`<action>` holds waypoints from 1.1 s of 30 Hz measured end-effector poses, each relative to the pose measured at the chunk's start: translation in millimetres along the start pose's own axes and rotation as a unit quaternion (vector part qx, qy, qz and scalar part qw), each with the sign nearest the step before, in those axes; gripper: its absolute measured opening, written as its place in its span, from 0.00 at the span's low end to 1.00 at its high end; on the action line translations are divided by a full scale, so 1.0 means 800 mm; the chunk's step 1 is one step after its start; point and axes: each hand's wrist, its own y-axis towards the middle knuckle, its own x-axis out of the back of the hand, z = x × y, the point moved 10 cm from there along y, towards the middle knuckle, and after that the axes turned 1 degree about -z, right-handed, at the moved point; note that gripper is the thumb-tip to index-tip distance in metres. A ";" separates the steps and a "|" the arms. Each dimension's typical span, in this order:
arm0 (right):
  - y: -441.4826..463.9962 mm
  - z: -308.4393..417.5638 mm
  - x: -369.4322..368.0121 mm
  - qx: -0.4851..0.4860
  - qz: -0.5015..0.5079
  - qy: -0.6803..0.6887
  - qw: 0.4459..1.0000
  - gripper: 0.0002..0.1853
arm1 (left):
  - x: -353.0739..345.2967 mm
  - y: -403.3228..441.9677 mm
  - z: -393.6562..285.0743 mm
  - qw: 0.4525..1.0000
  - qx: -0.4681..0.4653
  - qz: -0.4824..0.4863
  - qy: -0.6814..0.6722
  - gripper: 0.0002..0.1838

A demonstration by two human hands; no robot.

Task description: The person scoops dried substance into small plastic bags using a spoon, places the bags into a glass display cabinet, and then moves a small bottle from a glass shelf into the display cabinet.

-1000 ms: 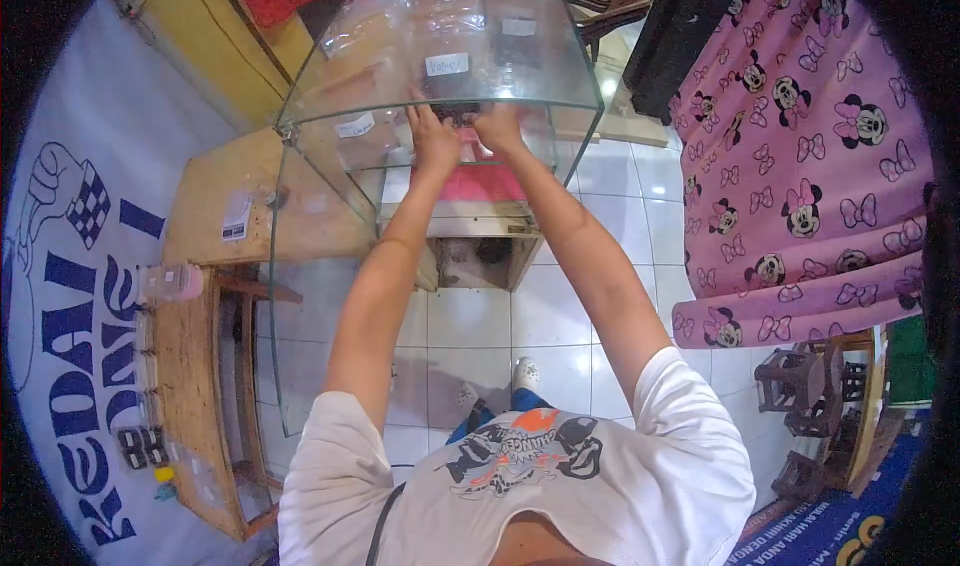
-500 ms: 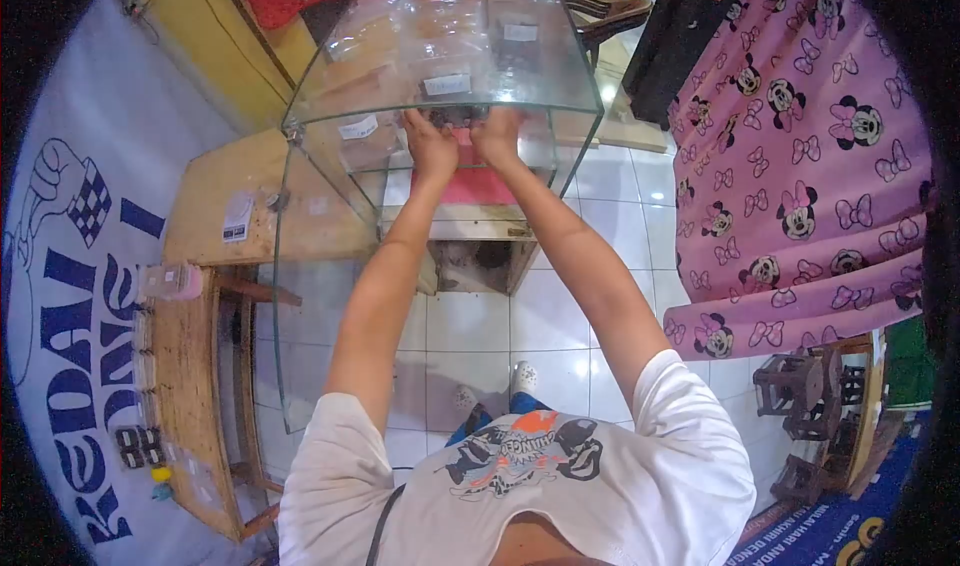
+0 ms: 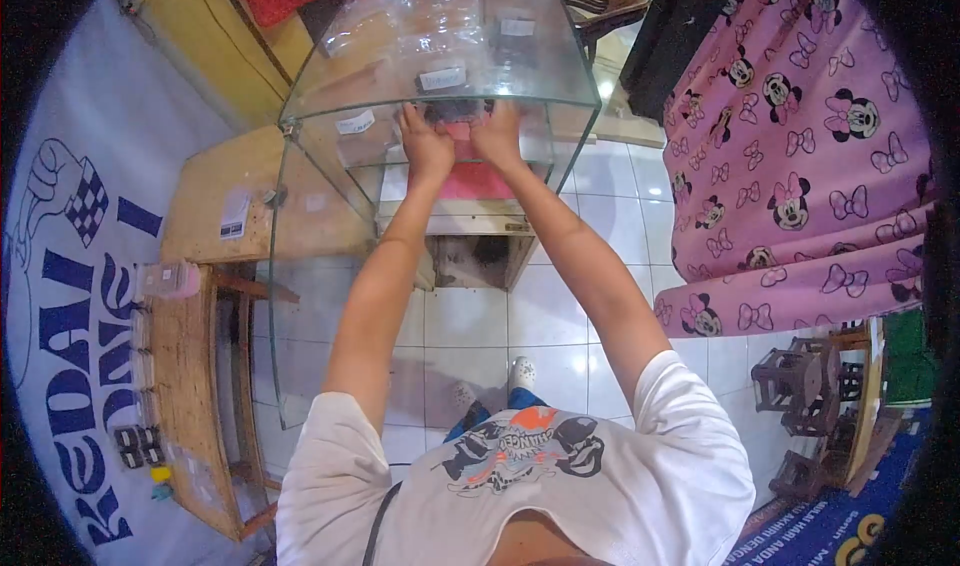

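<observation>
Both my hands reach through the front of a glass display case (image 3: 592, 118). My left hand (image 3: 427, 146) and my right hand (image 3: 496, 138) face each other a short way apart, fingers curled at the sides of a dark and pink item (image 3: 457, 128). Glare and the glass edge blur that item, so its kind cannot be made out. Clear plastic packs (image 3: 375, 61) show through the glass top, some with white labels (image 3: 442, 78). Below my wrists lies a red sheet (image 3: 470, 183) on the case's floor.
A glass door (image 3: 315, 316) hangs swung out on the left, beside a wooden table (image 3: 205, 186). A pink cartoon-print curtain (image 3: 790, 166) hangs at the right. Dark stools (image 3: 800, 381) stand at the lower right on white tiles (image 3: 550, 311).
The camera view has shifted slightly. My hands stay inside the case around the dark and pink item, with the left fingers a little more raised.
</observation>
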 end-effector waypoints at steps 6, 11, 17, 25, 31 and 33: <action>-0.020 0.005 0.035 -0.045 0.002 0.019 0.999 0.27 | 0.025 -0.023 -0.022 0.999 0.048 0.007 -0.016 0.41; -0.074 0.060 0.069 0.030 -0.002 0.020 0.999 0.26 | 0.058 -0.069 -0.036 0.997 0.068 -0.009 -0.023 0.40; -0.149 0.106 0.097 0.001 0.063 0.057 0.996 0.21 | 0.114 -0.161 -0.059 0.991 0.109 -0.006 -0.075 0.36; -0.316 0.122 0.127 -0.062 0.146 0.109 0.981 0.18 | 0.216 -0.334 -0.089 0.992 0.105 0.063 -0.031 0.30; -0.389 0.175 0.131 -0.081 0.217 0.147 0.962 0.17 | 0.297 -0.415 -0.101 0.991 0.105 0.080 0.008 0.16; -0.405 0.191 0.134 -0.070 0.230 0.160 0.957 0.17 | 0.310 -0.436 -0.096 0.985 0.138 0.099 -0.039 0.05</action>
